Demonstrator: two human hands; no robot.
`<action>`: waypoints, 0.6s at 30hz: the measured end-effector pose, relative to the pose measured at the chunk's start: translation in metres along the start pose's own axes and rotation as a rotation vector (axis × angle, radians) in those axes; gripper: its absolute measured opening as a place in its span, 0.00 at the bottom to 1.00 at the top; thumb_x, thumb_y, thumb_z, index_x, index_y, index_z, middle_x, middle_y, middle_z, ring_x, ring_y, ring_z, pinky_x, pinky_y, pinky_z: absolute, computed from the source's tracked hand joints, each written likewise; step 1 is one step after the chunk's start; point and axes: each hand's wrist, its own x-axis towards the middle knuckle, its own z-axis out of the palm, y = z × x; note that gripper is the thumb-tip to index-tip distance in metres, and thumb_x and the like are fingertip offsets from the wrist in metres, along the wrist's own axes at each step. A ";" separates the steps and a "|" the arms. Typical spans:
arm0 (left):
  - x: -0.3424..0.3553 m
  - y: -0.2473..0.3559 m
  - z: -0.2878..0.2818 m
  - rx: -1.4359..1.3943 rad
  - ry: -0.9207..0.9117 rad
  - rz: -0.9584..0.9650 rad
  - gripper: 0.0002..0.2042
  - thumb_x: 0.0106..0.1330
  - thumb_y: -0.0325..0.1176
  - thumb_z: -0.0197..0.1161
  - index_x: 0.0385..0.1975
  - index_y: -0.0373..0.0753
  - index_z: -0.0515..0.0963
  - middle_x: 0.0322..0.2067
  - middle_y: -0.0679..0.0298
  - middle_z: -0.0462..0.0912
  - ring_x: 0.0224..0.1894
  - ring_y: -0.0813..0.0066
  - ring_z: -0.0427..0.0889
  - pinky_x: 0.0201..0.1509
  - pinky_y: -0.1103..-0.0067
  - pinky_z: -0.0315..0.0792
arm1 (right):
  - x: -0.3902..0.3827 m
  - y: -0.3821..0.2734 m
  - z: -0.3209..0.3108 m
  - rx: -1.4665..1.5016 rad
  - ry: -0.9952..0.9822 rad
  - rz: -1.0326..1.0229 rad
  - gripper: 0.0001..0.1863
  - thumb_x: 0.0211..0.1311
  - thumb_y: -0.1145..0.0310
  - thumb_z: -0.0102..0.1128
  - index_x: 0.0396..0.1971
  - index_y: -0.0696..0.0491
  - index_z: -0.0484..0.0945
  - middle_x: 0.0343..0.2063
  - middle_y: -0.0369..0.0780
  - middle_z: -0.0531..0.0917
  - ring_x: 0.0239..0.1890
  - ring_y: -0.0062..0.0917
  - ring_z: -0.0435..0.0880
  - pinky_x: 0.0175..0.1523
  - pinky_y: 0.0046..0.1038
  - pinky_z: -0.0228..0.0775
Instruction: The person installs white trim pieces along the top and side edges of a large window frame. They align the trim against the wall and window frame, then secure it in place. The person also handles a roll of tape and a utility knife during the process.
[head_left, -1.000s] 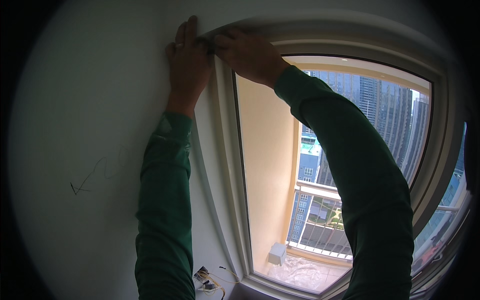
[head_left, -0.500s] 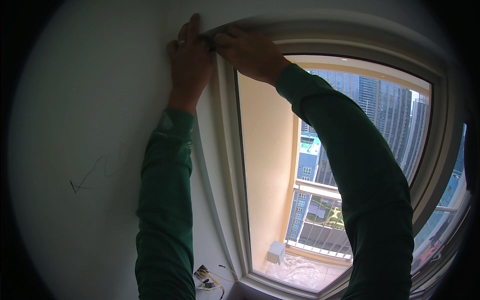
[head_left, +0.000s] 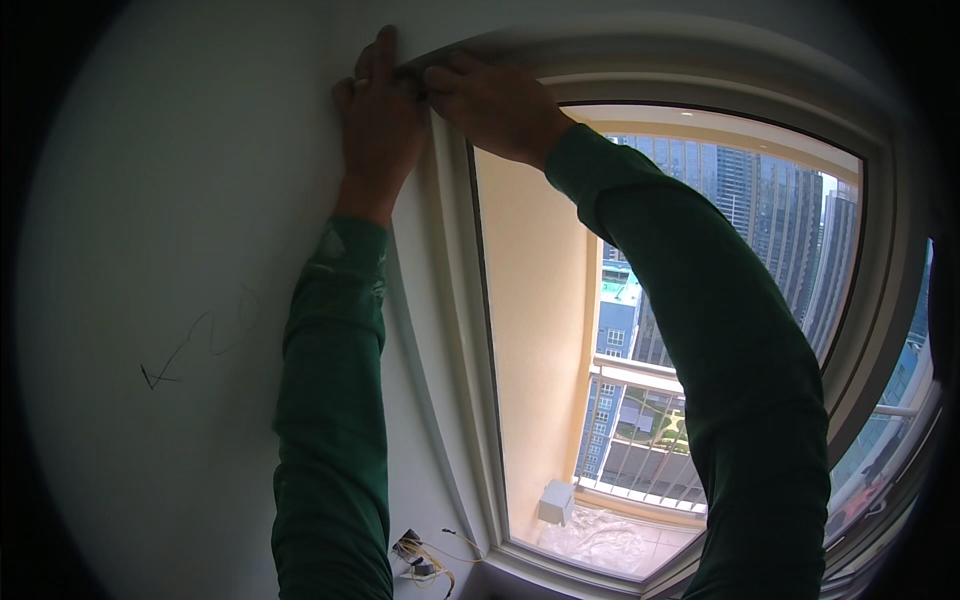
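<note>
Both my arms, in green sleeves, reach up to the upper left corner of the window frame (head_left: 458,260). My left hand (head_left: 382,125) lies against the wall beside that corner, fingers spread and pointing up, a ring on one of them. Its thumb side is lost in shadow. Close to its right, my right hand (head_left: 500,108) has its fingers bent together at the top of the frame, closed on something small and dark that I cannot make out. A dark strip-like shadow or edge runs above the right hand.
The plain wall (head_left: 160,260) to the left bears pencil marks (head_left: 158,376). Loose yellow and black wires (head_left: 425,560) stick out of a wall opening below. Beyond the glass are a balcony railing (head_left: 640,375), a pale box (head_left: 556,502), crumpled plastic sheeting (head_left: 600,540) and tall buildings.
My right hand has shifted very slightly left, toward the left hand. The left hand stays in place, and the view has barely moved.
</note>
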 end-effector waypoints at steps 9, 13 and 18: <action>-0.001 -0.001 0.006 0.057 0.004 0.031 0.13 0.64 0.36 0.64 0.47 0.44 0.86 0.73 0.54 0.66 0.66 0.56 0.72 0.61 0.55 0.65 | -0.002 -0.001 0.004 0.014 -0.007 -0.006 0.05 0.56 0.73 0.66 0.32 0.48 0.88 0.45 0.32 0.83 0.54 0.29 0.82 0.50 0.30 0.85; 0.001 -0.001 0.009 0.089 -0.005 0.026 0.13 0.63 0.36 0.65 0.46 0.45 0.86 0.72 0.54 0.67 0.65 0.56 0.73 0.60 0.55 0.65 | -0.003 0.002 0.006 0.001 -0.018 -0.034 0.07 0.56 0.74 0.66 0.34 0.49 0.88 0.47 0.33 0.83 0.56 0.29 0.82 0.51 0.30 0.85; 0.002 -0.001 0.008 0.092 0.005 0.028 0.13 0.63 0.36 0.64 0.45 0.40 0.86 0.72 0.54 0.67 0.64 0.56 0.73 0.60 0.56 0.66 | -0.005 0.004 0.004 0.000 -0.008 -0.036 0.09 0.56 0.74 0.67 0.36 0.50 0.89 0.48 0.33 0.83 0.56 0.29 0.81 0.54 0.30 0.84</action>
